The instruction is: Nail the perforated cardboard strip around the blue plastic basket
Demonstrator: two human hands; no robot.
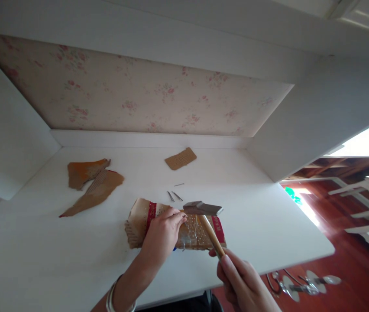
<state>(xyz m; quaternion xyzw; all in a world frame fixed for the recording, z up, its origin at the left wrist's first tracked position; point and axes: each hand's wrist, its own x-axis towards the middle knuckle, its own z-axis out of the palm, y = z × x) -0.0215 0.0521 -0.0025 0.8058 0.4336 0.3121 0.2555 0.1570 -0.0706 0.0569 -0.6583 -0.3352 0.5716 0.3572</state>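
Note:
My right hand (241,281) grips the wooden handle of a hammer (204,212), whose metal head hovers just above a torn piece of cardboard (142,219) with red print and many small holes. My left hand (163,232) rests on that cardboard with thumb and fingers pinched together next to the hammer head, apparently on a nail too small to see clearly. Three loose nails (175,194) lie on the white table (41,242) just behind the cardboard.
Torn cardboard scraps (90,184) lie at the left of the table, and a small perforated piece (180,158) sits near the back wall. White walls enclose the table on left and right. A red wooden floor and a white chair (363,203) show at the right.

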